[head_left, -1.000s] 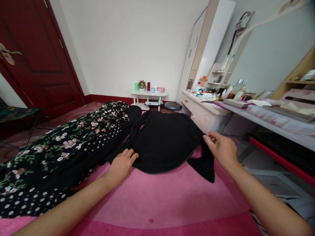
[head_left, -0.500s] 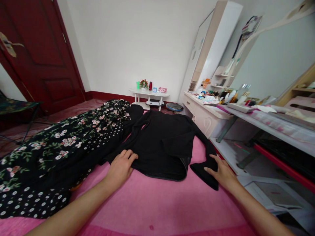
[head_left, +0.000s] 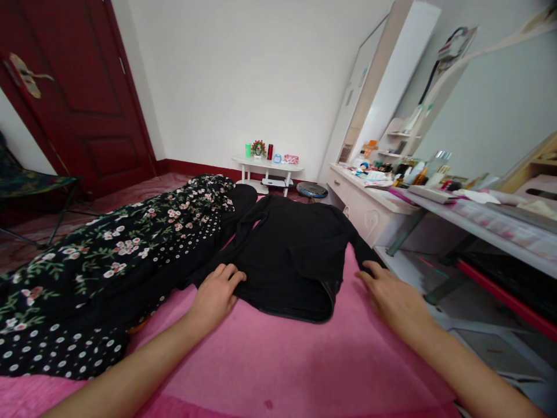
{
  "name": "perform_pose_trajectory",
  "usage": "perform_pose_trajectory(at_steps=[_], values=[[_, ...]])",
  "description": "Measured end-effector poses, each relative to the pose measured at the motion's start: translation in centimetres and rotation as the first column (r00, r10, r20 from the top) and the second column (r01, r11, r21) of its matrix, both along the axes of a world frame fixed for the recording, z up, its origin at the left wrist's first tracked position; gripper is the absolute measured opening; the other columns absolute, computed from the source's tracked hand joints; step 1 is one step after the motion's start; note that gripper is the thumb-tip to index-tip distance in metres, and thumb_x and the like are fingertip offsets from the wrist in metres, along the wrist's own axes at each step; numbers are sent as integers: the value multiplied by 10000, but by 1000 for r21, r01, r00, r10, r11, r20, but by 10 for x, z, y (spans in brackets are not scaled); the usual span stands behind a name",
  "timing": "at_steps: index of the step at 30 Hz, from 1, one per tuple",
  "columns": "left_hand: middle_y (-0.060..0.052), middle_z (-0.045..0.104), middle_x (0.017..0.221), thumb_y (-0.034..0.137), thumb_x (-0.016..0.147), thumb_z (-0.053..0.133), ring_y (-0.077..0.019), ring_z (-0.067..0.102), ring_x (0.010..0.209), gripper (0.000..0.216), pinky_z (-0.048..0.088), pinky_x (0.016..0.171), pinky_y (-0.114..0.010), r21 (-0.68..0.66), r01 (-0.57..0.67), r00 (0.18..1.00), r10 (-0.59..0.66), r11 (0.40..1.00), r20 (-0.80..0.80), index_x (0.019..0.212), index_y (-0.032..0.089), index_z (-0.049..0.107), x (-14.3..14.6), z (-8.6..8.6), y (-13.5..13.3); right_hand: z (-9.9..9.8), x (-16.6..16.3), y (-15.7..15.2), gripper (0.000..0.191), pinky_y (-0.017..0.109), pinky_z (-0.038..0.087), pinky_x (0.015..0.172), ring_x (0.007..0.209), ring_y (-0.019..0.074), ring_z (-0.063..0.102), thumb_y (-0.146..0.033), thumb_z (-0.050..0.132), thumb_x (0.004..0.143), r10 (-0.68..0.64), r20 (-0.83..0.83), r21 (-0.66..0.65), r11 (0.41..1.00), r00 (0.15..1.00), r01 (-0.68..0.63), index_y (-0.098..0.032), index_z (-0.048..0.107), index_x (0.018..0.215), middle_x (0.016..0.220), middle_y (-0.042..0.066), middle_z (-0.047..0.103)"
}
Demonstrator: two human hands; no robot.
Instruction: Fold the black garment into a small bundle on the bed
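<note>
A black long-sleeved top [head_left: 278,249] lies spread on a pink bedcover [head_left: 304,360], its hem toward me and partly raised at the right. My left hand [head_left: 220,293] is at the lower left of the hem, fingers curled and closed on the fabric. On the right side, my right hand [head_left: 391,296] has its fingers bent over the lower part of the top's sleeve. That sleeve's cuff is hidden behind the hand. One fold of black fabric lies across the top's lower right.
A black floral garment with dotted trim [head_left: 126,244] lies along the left. A dressing table [head_left: 361,203] with bottles and a grey-topped table [head_left: 487,226] stand close on the right. A small white table [head_left: 265,165] is at the far wall, beside a round stool [head_left: 312,190].
My right hand has moved slightly up along the sleeve, and the cuff that lay on the bed has gone out of sight. My left hand stays at the hem.
</note>
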State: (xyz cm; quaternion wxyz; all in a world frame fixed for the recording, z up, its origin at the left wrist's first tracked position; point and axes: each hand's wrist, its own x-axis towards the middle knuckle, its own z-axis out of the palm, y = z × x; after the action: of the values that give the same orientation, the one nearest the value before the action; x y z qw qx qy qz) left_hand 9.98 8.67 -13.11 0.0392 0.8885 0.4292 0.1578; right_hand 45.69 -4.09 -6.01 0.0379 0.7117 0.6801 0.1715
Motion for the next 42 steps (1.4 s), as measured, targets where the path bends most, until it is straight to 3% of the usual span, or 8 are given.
perform_pose_trajectory(at_steps=[5, 8, 11, 14, 22, 28, 32, 42], values=[[-36, 528, 1055, -15, 690, 459, -205, 456, 1010, 474, 429, 896, -328, 5, 5, 999, -6, 1000, 42, 1075, 234, 579, -3, -2, 0, 6, -38, 47, 783, 378, 451, 954, 1298, 221, 371, 77, 378, 684, 447, -175, 14, 892, 877, -451, -352, 454, 1334, 1473, 17, 319], [-33, 538, 1061, -42, 660, 436, -196, 459, 1008, 510, 428, 908, -319, -1, 7, 997, -7, 1000, 78, 1071, 221, 583, -5, -2, -1, -4, -44, 72, 922, 426, 399, 1005, 1381, 243, 226, 106, 390, 658, 523, -166, -51, 842, 836, -537, -395, 279, 1425, 1557, 8, 76], [-28, 547, 1056, -56, 645, 416, -189, 463, 1008, 526, 428, 912, -311, -11, 2, 995, -1, 1000, 101, 1057, 221, 593, -5, -2, -1, -16, -38, 92, 959, 443, 398, 993, 1391, 274, 192, 88, 417, 667, 499, -138, -98, 853, 855, -513, -366, 146, 1468, 1560, 54, 13], [-28, 554, 1049, -58, 642, 414, -189, 465, 1012, 528, 431, 908, -308, -11, -5, 994, 6, 1000, 108, 1048, 222, 601, -4, -2, -1, -27, -31, 109, 912, 434, 400, 985, 1347, 284, 283, 8, 475, 711, 417, -205, -152, 880, 885, -450, -290, 102, 1488, 1528, 116, 179], [-49, 547, 1096, -20, 687, 435, -197, 479, 1037, 521, 418, 904, -320, 2, -23, 1000, 23, 1000, 8, 1125, 219, 586, -5, 4, -5, -30, -35, 135, 757, 280, 431, 907, 1066, 189, 569, -53, 494, 712, 53, -458, -217, 961, 887, -170, -161, 307, 1438, 1193, 105, 592], [-74, 563, 1141, 80, 816, 424, -215, 491, 1077, 408, 367, 931, -370, 34, 20, 985, -14, 999, -172, 1160, 227, 587, -21, 22, -5, -5, -23, 102, 339, 307, 469, 818, 940, 235, 624, -215, 701, 611, 125, -375, -320, 913, 918, -255, -221, 680, 950, 962, 47, 666], [-40, 610, 1031, 73, 828, 424, -186, 505, 1049, 283, 339, 962, -354, 14, 96, 979, -92, 995, -180, 961, 218, 628, -34, 30, 1, 11, 6, 55, 155, 314, 455, 879, 976, 202, 593, -160, 551, 686, 310, -560, -72, 905, 768, -418, -180, 640, 812, 1061, 81, 619], [-26, 629, 951, 242, 852, 525, -158, 562, 914, 123, 400, 828, -250, -237, 401, 915, -376, 885, 145, 947, 197, 590, -45, 64, 5, 3, 82, -47, 225, 402, 441, 902, 967, 307, 595, -449, 709, 673, 212, -818, 240, 971, 535, -18, -261, 586, 684, 836, 105, 656]])
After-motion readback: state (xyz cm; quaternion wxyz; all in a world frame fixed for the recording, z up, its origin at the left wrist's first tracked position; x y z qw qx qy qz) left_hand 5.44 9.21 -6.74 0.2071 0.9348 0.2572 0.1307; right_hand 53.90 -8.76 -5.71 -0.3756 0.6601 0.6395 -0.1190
